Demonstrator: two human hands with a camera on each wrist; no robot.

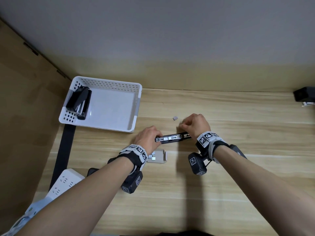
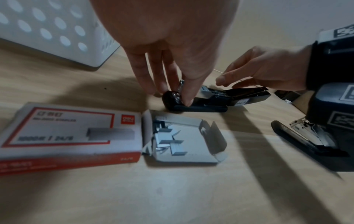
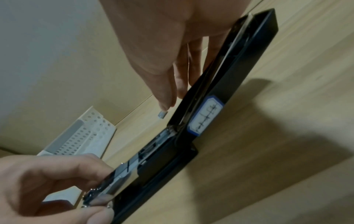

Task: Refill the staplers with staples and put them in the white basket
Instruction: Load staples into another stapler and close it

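Your left hand (image 1: 150, 137) pinches the front end of the opened stapler (image 1: 172, 138) lying on the bench (image 1: 221, 184). Your right hand (image 1: 196, 125) pinches a small staple strip (image 3: 162, 114) above it. Another stapler (image 1: 79, 102) lies in the white basket (image 1: 109, 80).

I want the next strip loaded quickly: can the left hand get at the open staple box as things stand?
Probably yes: the open staple box lies uncovered just beside the left hand, but that hand first has to let go of the open stapler.
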